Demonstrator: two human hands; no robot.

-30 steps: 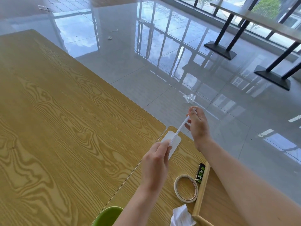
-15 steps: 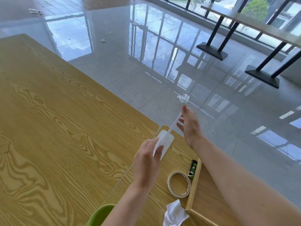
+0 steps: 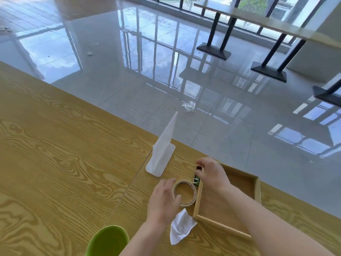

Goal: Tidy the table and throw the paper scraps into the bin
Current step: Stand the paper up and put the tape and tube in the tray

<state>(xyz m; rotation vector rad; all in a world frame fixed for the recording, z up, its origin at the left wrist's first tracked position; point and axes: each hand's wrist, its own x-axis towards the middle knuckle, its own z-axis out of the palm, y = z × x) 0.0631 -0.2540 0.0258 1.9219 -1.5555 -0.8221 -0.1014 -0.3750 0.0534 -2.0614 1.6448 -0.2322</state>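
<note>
The paper scrap [image 3: 181, 228], a crumpled white piece, lies on the wooden table [image 3: 55, 154] touching the near left corner of the wooden tray [image 3: 256, 189], untouched, and no bin shows in view unless the green rim [image 3: 108, 241] at the bottom edge, well to the left of the tray, is one; I cannot tell. What has changed is the hands: a second ago both pinched the ends of a thin white strip held up in the air beyond the tray, and now that piece is let go, standing as a folded white sheet [image 3: 164, 145] on a white base [image 3: 160, 161] on the table, beyond the tray's far left corner and apart from both hands. The left hand [image 3: 164, 200] has come down just left of the tray, its fingers loosely curled and apart, the thumb hooking inside the tape roll [image 3: 184, 193] that lies against the tray's left wall; it does not look clamped yet. The right hand [image 3: 212, 174] has dropped over the tray's far left corner, fingertips drawn together on the top of the small green and black object [image 3: 197, 179] propped against that wall, though whether it truly grips it is hard to tell. I judge that the tidying has turned to gathering the loose items into the tray, with the scrap left for later. On the floor beyond the table lies a clear wrapper [image 3: 189, 105].
</note>
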